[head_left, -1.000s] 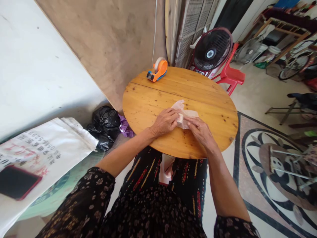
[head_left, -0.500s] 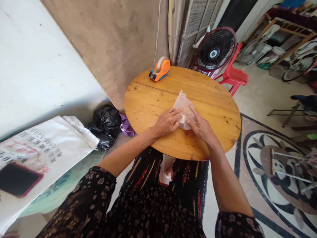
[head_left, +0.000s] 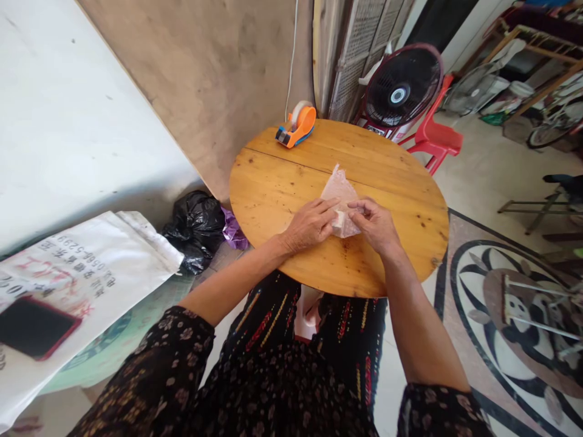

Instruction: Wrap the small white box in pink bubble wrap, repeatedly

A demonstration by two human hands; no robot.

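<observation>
A thin, pale pinkish plastic bag (head_left: 339,187) lies crumpled on the round wooden table (head_left: 273,182). A small white block-like piece (head_left: 338,220) shows at its lower part; whether it is inside or on top I cannot tell. My left hand (head_left: 312,223) rests flat along the bag's left side, its fingers stretched and the tips touching the plastic and the white piece. At the right edge of the bag, my right hand (head_left: 376,224) has thumb and forefinger drawn together on the plastic, the other fingers curled.
An orange tape dispenser (head_left: 298,126) stands at the table's far left edge. Behind the table are a fan (head_left: 401,91) and a red chair (head_left: 435,139). Black bags (head_left: 195,224) lie left of the table; a phone (head_left: 36,326) rests on a white sack (head_left: 122,243).
My right hand's fingers were spread flat over the bag's right side; now they are bent and drawn together at its edge. My left hand has barely moved.
</observation>
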